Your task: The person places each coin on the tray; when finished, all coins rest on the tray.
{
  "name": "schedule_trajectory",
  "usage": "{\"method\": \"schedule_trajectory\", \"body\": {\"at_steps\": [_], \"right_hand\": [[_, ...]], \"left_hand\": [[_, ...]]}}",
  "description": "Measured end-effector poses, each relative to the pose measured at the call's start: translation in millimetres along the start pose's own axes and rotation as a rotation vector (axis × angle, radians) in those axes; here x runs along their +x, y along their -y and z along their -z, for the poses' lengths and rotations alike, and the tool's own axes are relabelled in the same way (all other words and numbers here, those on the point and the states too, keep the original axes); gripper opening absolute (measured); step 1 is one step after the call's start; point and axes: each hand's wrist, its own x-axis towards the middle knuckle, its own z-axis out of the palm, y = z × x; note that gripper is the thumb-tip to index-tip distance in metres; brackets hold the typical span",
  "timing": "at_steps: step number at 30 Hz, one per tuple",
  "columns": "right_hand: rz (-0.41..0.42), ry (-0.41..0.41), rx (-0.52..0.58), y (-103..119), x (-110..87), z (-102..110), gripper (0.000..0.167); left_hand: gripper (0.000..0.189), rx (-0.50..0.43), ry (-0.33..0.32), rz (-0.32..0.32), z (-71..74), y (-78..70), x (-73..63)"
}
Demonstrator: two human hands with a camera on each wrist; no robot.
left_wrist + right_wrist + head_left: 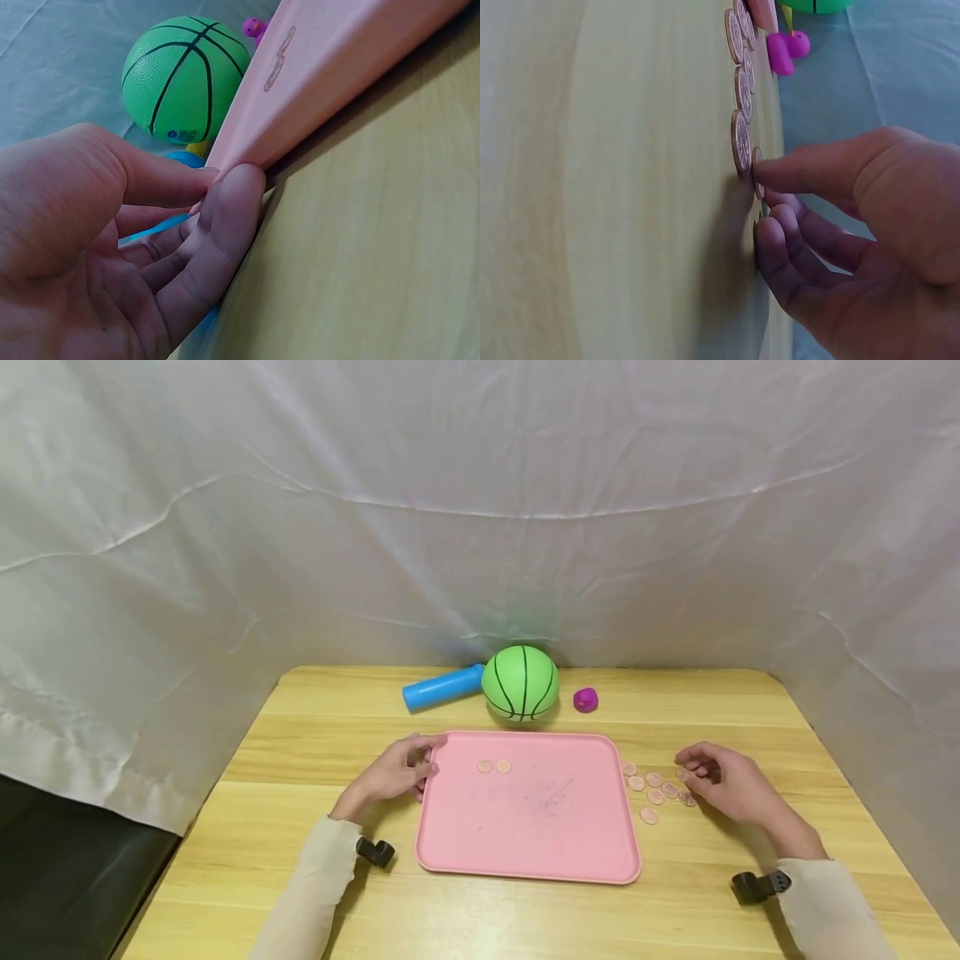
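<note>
A pink tray (525, 843) lies on the table, with two copper-coloured coins (494, 767) near its back left corner. My left hand (393, 770) pinches the tray's left rim between thumb and fingers; the left wrist view shows the tray edge tilted in that camera. To the right of the tray lies a loose cluster of several copper-coloured coins (656, 796). Over the cluster's right end is my right hand (727, 781). Its thumb touches one coin (758, 184) in the right wrist view, while its bent fingers stay apart from the thumb.
Behind the tray sit a green ball (521, 683) with black lines, a blue cylinder (442, 687) and a small purple toy duck (586, 699). Pale cloth (480, 552) hangs behind the wooden table (450, 918) and along its sides.
</note>
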Motion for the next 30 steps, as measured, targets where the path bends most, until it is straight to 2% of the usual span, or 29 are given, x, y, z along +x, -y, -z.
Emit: {"method": "schedule_trajectory", "body": {"at_steps": [8,16,20,25,30], "right_hand": [[0.000,-0.006,-0.027,2.8,2.5,2.4,0.027],[-0.034,0.054,-0.063,3.8,8.4,-2.6,0.027],[-0.037,0.059,-0.058,3.2,9.8,-4.3,0.032],[-0.032,0.054,-0.034,2.4,11.1,-5.0,0.046],[-0.021,0.052,-0.028,3.0,11.9,-6.2,0.043]], "left_hand": [[0.056,0.003,-0.001,-0.004,0.9,-1.5,0.8],[0.056,0.011,0.000,0.004,0.5,-2.1,-1.0],[0.057,0.008,0.004,0.002,0.4,-1.4,-0.4],[0.056,0.012,0.002,-0.004,1.0,-0.1,1.1],[0.056,0.018,0.000,-0.007,0.8,1.0,0.4]]}}
